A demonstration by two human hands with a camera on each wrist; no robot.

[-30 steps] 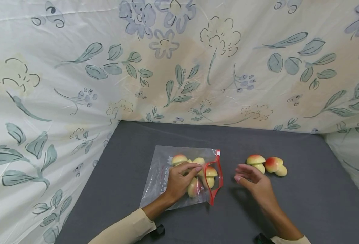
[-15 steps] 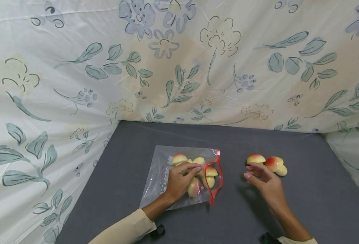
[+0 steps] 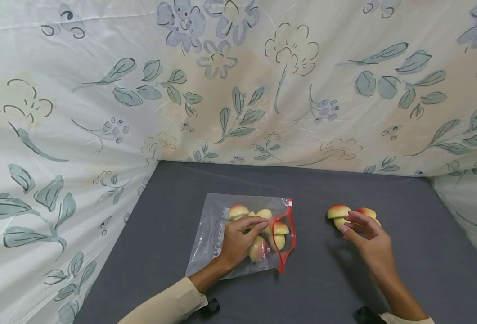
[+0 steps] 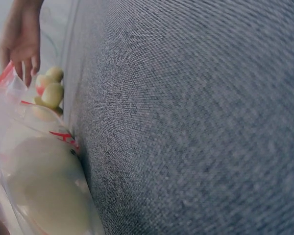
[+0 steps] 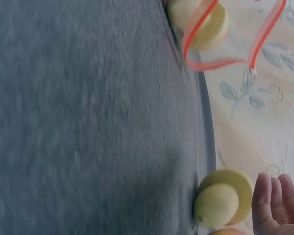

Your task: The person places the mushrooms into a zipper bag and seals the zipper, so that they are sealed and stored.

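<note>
Sleeves (image 3: 167, 300) lie nearest, both forearms slanting inward over the dark worktop (image 3: 303, 292). Past the left cuff, the left hand (image 3: 237, 240) rests over a clear bag (image 3: 206, 234), thumb and fingertips brought together near its mouth, apparently pinching the film. Should that hold slacken, the red zip rim (image 3: 282, 262), which now gapes, might fold shut; pulling too hard could drag the bag askew or tip out the mushroom-shaped pieces (image 3: 258, 249) lying inside, since one sits right at the opening.

Out to the right, the right hand (image 3: 374, 243) is raised a little above its shadow, wrist angled to the left, fingers loosely bent and the thumb apart from them. It appears to hold nothing; the right wrist view shows the fingers spread beside the loose pieces. Two of these lie close together on the worktop: a left mushroom (image 3: 338, 211) in plain sight and a right mushroom (image 3: 367, 211), partly hidden by the fingers. With so little room between them, a careless closing could knock one into the other, and their rounded caps would probably roll toward the flowered cloth (image 3: 230, 121) hanging behind the worktop.
</note>
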